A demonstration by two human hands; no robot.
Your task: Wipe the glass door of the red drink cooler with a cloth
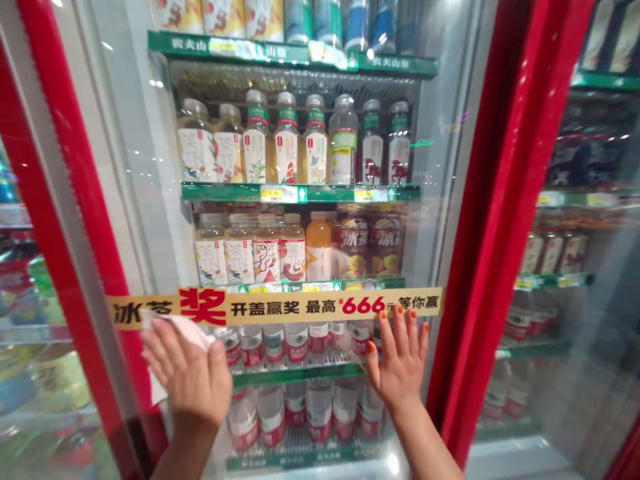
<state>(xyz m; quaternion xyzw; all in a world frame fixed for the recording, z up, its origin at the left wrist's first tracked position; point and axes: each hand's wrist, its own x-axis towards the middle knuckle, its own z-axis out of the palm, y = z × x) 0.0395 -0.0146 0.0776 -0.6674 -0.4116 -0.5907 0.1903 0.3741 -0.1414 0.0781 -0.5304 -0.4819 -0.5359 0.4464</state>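
Note:
My left hand [187, 373] presses a white cloth or tissue [193, 331] flat against the glass door [320, 253] of a drinks fridge. The cloth shows above and beside my fingers and partly covers the left end of a yellow banner strip [320, 305] with printed characters. To the right, my right hand [400, 370] lies open on the same glass, fingers spread and pointing up. Its fingertips reach the lower edge of the banner near the right end. Nothing is in that hand.
Behind the glass, green-edged shelves [305, 193] hold rows of bottles [287, 143]. Red door frames [480, 220] run up on both sides. Further fridge sections with drinks stand at the left and right, the right one [555, 250] blurred.

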